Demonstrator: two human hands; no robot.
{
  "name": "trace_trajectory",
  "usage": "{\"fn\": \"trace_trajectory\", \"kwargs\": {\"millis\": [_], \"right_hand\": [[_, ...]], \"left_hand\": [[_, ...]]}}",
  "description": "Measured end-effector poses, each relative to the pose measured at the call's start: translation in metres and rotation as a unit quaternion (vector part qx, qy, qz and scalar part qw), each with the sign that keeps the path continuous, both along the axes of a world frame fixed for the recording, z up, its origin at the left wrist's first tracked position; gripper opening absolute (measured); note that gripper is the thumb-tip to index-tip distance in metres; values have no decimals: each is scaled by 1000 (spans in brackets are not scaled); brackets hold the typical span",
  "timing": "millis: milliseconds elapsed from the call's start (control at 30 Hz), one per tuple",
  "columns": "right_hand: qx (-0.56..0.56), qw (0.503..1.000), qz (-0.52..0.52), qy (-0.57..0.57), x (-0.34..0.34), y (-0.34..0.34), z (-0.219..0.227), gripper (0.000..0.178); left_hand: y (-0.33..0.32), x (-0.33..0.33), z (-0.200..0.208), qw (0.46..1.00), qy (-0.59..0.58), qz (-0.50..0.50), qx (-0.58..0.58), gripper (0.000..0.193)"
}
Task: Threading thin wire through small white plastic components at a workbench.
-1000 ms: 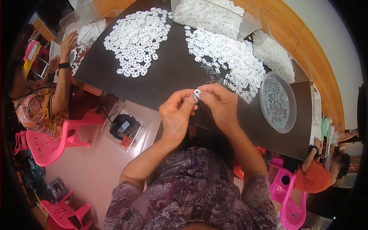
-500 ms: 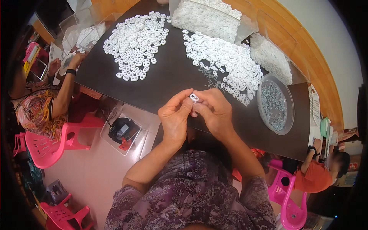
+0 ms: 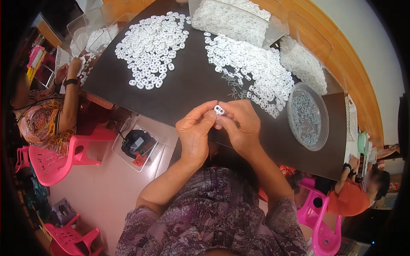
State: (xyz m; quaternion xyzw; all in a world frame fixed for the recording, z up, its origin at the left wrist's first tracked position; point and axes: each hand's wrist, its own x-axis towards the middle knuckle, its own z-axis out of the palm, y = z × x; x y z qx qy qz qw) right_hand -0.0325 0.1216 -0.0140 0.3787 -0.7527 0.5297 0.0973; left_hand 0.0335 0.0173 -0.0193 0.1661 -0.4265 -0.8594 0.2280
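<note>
Between my fingertips is a small white oval plastic piece with two dark round holes (image 3: 219, 110). My left hand (image 3: 194, 131) pinches it from one side, thumb and forefinger on it. From the other side my right hand (image 3: 241, 126) grips it too, its lower fingers curled underneath. Both hands are over the near edge of the dark table (image 3: 128, 102). Just beyond them lie loose grey screws (image 3: 236, 91) and a heap of white plastic pieces (image 3: 256, 68). A second heap of two-holed white ovals (image 3: 151, 47) spreads to the left.
A round clear tub (image 3: 294, 128) of grey screws stands at the right. Clear bins (image 3: 277, 25) full of white pieces line the far side. One person (image 3: 47, 115) works at the left, another (image 3: 352, 194) at the right. Pink chairs (image 3: 49, 164) stand around.
The white piece has turned slightly in my fingers and shifted a little to the right. At the left, the other person's hand has moved down and left.
</note>
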Motion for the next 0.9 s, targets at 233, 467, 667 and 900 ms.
{"fn": "trace_trajectory", "kwargs": {"millis": [233, 467, 667, 900], "right_hand": [[-23, 998, 30, -57, 2, 4, -2, 28], [-61, 979, 50, -188, 6, 4, 6, 21], [-99, 960, 62, -256, 7, 2, 4, 21], [-94, 959, 61, -260, 11, -2, 8, 20]], "left_hand": [[-9, 4, 3, 996, -25, -57, -68, 20], [-7, 9, 1, 996, 4, -47, -80, 22], [-5, 12, -2, 995, 7, -19, -93, 23], [-5, 15, -1, 983, 4, 17, -185, 21]]}}
